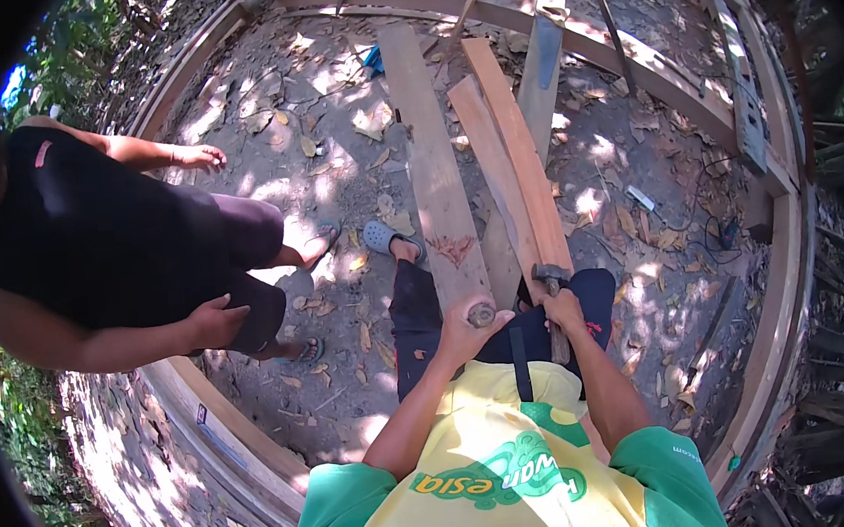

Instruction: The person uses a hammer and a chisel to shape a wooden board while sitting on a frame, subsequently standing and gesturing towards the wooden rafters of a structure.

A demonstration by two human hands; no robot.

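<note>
My left hand is closed round an upright tool with a round-ended handle; its lower part is hidden below my fingers. This tool stands at the near end of a wide pale board, which bears a reddish-brown mark. In my right hand is a hammer, gripped by its wooden handle with the metal head above my fist. The hammer is over the near ends of two narrower reddish boards, beside my right thigh.
Another person in dark clothes stands close on the left. Timber beams frame the ground around me. Another board lies beneath the reddish ones. A blue object and a small white object rest among dry leaves.
</note>
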